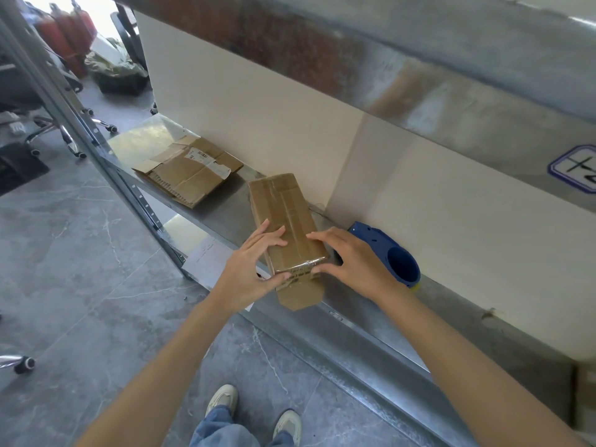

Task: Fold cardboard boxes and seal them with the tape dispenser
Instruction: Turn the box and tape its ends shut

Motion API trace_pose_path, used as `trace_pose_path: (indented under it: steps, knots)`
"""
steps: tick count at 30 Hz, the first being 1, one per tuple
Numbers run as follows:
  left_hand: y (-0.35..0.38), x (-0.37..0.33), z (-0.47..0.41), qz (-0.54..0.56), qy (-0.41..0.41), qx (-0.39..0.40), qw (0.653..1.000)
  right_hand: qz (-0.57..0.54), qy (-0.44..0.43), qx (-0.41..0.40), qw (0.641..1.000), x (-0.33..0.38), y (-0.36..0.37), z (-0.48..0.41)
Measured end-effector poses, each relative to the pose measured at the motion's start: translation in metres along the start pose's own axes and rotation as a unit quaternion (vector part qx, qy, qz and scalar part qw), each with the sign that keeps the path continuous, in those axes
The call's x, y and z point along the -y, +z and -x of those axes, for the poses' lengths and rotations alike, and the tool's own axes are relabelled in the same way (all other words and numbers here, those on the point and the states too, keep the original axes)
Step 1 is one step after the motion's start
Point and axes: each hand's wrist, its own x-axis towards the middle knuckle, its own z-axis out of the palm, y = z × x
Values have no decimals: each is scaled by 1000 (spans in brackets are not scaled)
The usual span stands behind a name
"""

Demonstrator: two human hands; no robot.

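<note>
A long brown cardboard box (283, 217), closed and taped along its top, lies on the metal shelf (222, 211) with its near end over the shelf's front edge. My left hand (248, 269) holds the box's near left corner, fingers on top and thumb on the end face. My right hand (351, 259) holds the near right corner, fingers over the top edge and thumb on the taped end. A blue tape dispenser (392, 253) lies on the shelf just right of my right hand. A flattened cardboard box (188, 171) lies further left on the shelf.
A cream wall panel (258, 101) backs the shelf, and an upper metal shelf (419, 59) hangs overhead. A slanted metal upright (96, 140) stands at the left. White paper (206, 259) lies below the shelf. Office chairs (48, 124) stand on the grey floor.
</note>
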Motion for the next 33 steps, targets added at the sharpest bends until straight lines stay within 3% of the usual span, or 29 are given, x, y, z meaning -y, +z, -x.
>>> trace_pose_path:
  steps: [5,12,21,33]
  knots:
    - [16,-9,0,-7,-8,-75,997,8,-11,-43,999,6,7,-4]
    - [-17,-3,-3,10,-28,91,995,51,-21,79,995,1,-22,-6]
    - [-1,3,-2,27,-3,24,999,44,-42,-7,998,-1,-7,-5]
    - [-5,-1,-2,52,-14,28,998,43,-49,-53,996,-1,-5,-13]
